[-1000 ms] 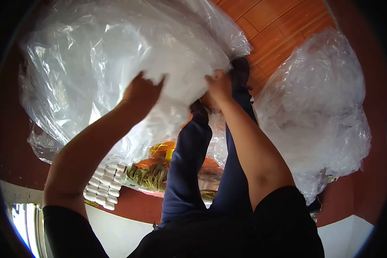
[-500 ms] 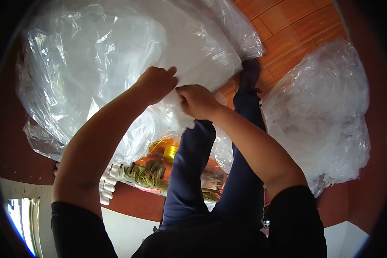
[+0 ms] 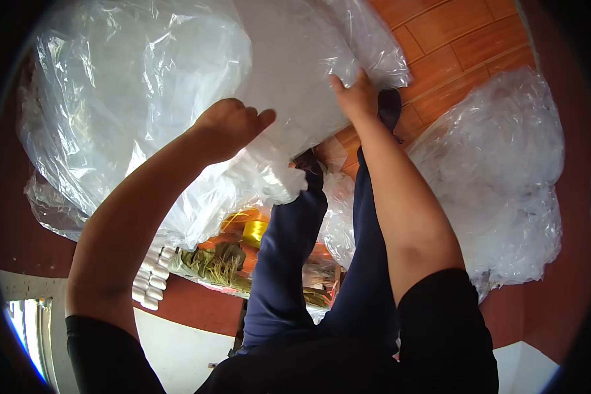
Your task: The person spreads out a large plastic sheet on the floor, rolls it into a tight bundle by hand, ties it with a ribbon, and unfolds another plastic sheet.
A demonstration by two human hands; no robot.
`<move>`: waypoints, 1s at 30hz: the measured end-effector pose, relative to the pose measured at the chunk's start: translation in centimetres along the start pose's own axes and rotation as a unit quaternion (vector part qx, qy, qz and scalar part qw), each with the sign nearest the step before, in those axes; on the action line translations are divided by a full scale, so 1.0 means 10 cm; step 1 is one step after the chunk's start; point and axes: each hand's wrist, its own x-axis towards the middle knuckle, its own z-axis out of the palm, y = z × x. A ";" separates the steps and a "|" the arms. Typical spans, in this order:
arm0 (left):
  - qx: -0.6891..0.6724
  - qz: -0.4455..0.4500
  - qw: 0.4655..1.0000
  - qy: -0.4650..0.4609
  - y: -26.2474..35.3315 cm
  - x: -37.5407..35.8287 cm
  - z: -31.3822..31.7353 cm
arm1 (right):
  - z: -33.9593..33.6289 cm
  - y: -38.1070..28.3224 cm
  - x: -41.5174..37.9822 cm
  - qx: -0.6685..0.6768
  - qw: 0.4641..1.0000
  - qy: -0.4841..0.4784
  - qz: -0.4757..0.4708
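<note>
A large heap of clear plastic sheeting (image 3: 144,85) spreads in front of me, with a smoother, greyish stretch (image 3: 289,72) on its right side. My left hand (image 3: 233,128) is closed like a fist on the sheeting near the middle, and a crumpled end (image 3: 276,180) of plastic hangs just below it. Farther right, my right hand (image 3: 358,98) lies at the edge of the smooth stretch, thumb and fingers apart. Its fingertips touch or nearly touch the film.
Another bundle of clear plastic (image 3: 492,177) sits to the right on the orange tiled floor (image 3: 440,39). Below the heap are a yellow spool (image 3: 255,232), dried plant stalks (image 3: 220,262) and several white spools (image 3: 152,279). My legs (image 3: 282,262) are between these things.
My right hand has left its place beside my left hand and moved up and right to the sheet's edge, its fingers spreading. My left hand has stayed nearly in place.
</note>
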 end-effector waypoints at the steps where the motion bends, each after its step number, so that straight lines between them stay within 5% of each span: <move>1: -0.001 -0.023 1.000 -0.012 0.04 0.03 -0.05 | 0.03 0.02 0.02 0.080 0.975 -0.148 0.147; 3: -0.004 -0.064 0.997 -0.035 0.12 0.11 -0.12 | 0.03 -0.36 -0.37 0.177 0.966 -0.186 -0.042; 4: -0.017 -0.057 0.998 -0.013 0.08 0.15 -0.05 | -0.09 -0.57 -0.53 0.198 0.915 -0.339 -0.094; 7: 0.000 -0.009 0.999 0.037 0.04 0.15 0.11 | -0.24 -0.35 -0.47 0.175 0.926 -0.178 -0.283; 9: 0.019 -0.002 0.996 0.087 0.11 0.10 0.09 | -0.15 0.13 -0.14 -0.112 0.989 0.019 -0.099; 10: 0.045 0.014 0.996 0.081 0.16 0.07 0.01 | -0.08 0.38 0.02 0.001 0.996 -0.010 0.093; 13: 0.050 0.069 0.990 0.110 0.20 0.07 -0.03 | -0.06 0.05 -0.30 0.148 0.956 -0.251 0.035; 15: 0.062 0.128 0.973 0.183 0.11 0.14 0.13 | -0.22 -0.43 -0.62 0.212 0.847 -0.473 -0.119; 16: 0.057 0.104 0.991 -0.067 0.11 0.18 0.03 | -0.12 -0.31 -0.60 0.222 0.873 -0.411 -0.138; 17: 0.039 0.101 0.994 -0.014 0.11 0.14 0.10 | -0.04 -0.19 -0.53 0.230 0.895 -0.349 -0.155; 18: 0.023 0.094 0.994 0.040 0.07 0.06 0.18 | 0.01 -0.03 -0.37 0.235 0.930 -0.280 -0.040; 19: 0.011 0.082 0.992 0.097 0.02 0.01 0.22 | -0.07 0.07 -0.19 0.042 0.986 -0.131 -0.099; 20: -0.009 0.072 0.992 0.099 0.02 -0.01 0.18 | 0.09 0.34 -0.07 -0.055 0.984 -0.165 0.042; 22: -0.007 0.029 0.999 0.017 0.04 0.01 0.09 | 0.73 0.75 -0.41 0.101 0.959 -0.254 0.080; 24: 0.002 0.014 1.000 -0.008 0.11 0.07 0.08 | 0.75 0.50 -0.71 0.160 0.919 -0.353 -0.068; 25: 0.013 0.016 1.000 0.005 0.12 0.12 0.09 | 0.51 0.06 -0.81 0.142 0.875 -0.400 -0.234; 28: 0.038 0.019 0.999 -0.005 0.04 0.18 0.23 | 0.00 -0.12 -0.49 0.109 0.869 -0.299 -0.379; 30: 0.028 0.025 0.999 0.004 0.01 0.15 0.27 | 0.15 0.23 -0.10 -0.039 0.975 -0.115 -0.184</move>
